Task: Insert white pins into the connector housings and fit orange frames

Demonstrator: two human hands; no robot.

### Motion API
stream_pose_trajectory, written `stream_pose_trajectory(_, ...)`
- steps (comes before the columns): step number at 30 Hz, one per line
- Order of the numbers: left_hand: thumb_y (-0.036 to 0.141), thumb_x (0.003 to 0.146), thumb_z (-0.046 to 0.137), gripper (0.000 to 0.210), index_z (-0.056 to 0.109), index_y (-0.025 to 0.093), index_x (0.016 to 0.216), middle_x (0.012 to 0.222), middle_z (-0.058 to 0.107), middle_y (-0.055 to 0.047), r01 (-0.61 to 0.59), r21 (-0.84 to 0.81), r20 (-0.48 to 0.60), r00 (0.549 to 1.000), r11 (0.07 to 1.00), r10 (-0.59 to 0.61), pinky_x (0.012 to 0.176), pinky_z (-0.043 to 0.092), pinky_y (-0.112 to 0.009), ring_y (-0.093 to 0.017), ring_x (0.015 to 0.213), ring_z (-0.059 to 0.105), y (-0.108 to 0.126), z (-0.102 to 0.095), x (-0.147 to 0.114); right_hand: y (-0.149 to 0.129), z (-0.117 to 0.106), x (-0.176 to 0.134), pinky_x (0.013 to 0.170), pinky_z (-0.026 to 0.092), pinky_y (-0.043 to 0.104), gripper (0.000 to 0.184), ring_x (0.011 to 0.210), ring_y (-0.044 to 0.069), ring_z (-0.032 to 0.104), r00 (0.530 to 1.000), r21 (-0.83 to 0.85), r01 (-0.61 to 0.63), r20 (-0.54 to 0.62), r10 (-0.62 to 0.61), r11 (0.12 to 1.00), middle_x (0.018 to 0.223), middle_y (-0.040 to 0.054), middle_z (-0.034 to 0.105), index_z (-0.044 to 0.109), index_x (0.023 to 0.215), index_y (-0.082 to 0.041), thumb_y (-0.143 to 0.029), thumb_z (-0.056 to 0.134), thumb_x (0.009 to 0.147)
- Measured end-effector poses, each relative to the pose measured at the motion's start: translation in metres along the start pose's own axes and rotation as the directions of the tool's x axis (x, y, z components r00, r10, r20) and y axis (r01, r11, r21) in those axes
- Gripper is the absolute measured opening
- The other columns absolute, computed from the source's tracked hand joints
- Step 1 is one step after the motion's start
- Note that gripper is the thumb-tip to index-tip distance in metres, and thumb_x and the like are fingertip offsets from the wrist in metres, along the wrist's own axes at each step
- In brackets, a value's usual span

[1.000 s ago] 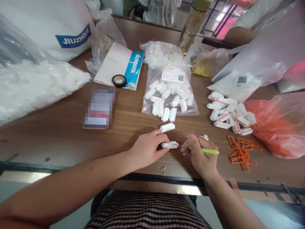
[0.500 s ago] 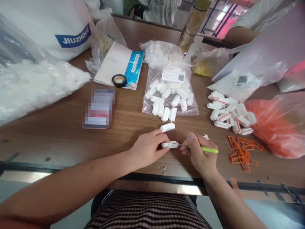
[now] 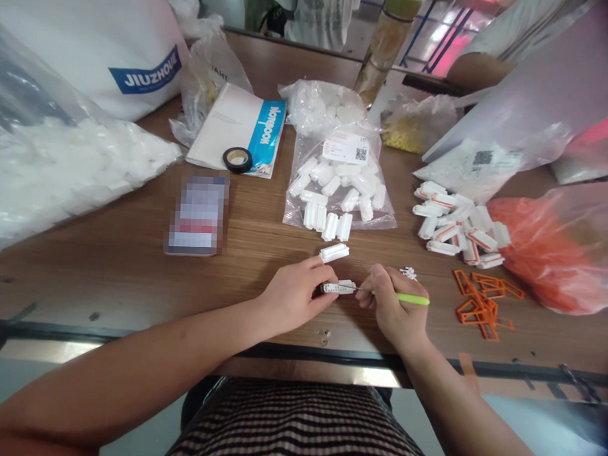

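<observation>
Fingers of my left hand [image 3: 299,291] pinch a white plastic connector housing [image 3: 339,288] with rows of small holes, low over the table. My right hand [image 3: 394,304] is closed round a thin tool with a lime-green handle [image 3: 412,299]. The tool's fine metal shaft points left and meets the right part of the housing; its tip is too small to make out. Just beyond my left fingers lies another white housing [image 3: 334,253]. A little heap of tiny white pieces [image 3: 408,273] sits behind my right hand.
White housings, some with orange strips [image 3: 446,237], are piled at right, near orange frames [image 3: 481,301] and a bag of orange parts [image 3: 557,257]. A clear bag [image 3: 307,148] of housings stands ahead. Left are a phone [image 3: 197,214], tape roll [image 3: 237,160] and notebook [image 3: 222,125].
My right hand has shifted slightly left with the green-handled tool, towards the housing. More of the tiny white pieces shows behind it. My left hand and the housing stay put.
</observation>
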State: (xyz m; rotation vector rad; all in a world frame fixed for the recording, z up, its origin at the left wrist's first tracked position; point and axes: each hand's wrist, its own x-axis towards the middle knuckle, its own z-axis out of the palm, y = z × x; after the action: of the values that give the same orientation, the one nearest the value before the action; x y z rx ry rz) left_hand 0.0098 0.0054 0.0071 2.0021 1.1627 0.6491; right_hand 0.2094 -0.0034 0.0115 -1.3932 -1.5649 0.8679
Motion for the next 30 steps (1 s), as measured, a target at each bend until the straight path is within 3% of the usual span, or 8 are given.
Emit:
stream_pose_trajectory(6,0.022,0.087,0.066,0.007,0.067,0.02,0.094,0.093,0.062,0.0,0.025,-0.01,0.013,1.0,1.0,-0.025,0.061,0.041,-0.026,-0.011,0.066,0.052,-0.0014,-0.0001,-0.0001,0.0015,-0.0064,0.0036,0.04,0.045,0.022,0.046,0.042,0.009,0.056,0.995,0.095,-0.038,-0.092,0.047,0.995,0.054,0.0001,0.062,0.063,0.057,-0.018,-0.036,0.052,0.098)
stream_pose_trajectory(18,0.02,0.086,0.066,0.007,0.068,0.018,0.093,0.089,0.059,0.0,0.029,-0.02,0.008,1.0,0.999,-0.029,0.06,0.039,-0.025,-0.01,0.065,0.05,-0.0013,-0.0008,0.0009,0.0016,-0.0024,0.004,0.038,0.043,0.02,0.045,0.04,0.008,0.055,0.996,0.119,-0.069,-0.05,0.075,0.99,0.053,0.0003,0.062,0.062,0.058,-0.017,-0.039,0.053,0.097)
stream_pose_trajectory(26,0.02,0.088,0.064,0.006,0.067,0.019,0.093,0.089,0.058,0.0,0.028,-0.017,0.022,0.999,0.999,-0.028,0.061,0.039,-0.026,-0.011,0.066,0.05,0.0003,-0.002,0.001,-0.0002,-0.0017,0.0059,0.043,0.045,0.022,0.046,0.043,0.009,0.056,0.997,0.007,-0.056,-0.044,0.057,0.998,0.054,0.0001,0.062,0.061,0.059,-0.018,-0.038,0.05,0.098)
stream_pose_trajectory(30,0.022,0.088,0.064,0.006,0.067,0.019,0.092,0.089,0.058,0.0,0.038,-0.012,0.027,0.999,0.999,-0.038,0.06,0.038,-0.026,-0.011,0.065,0.05,0.0005,-0.0022,0.0009,-0.0048,-0.0026,0.0027,0.05,0.046,0.022,0.039,0.047,0.008,0.058,0.998,-0.147,0.061,0.017,-0.059,0.987,0.056,-0.001,0.063,0.062,0.061,-0.018,-0.029,0.052,0.098)
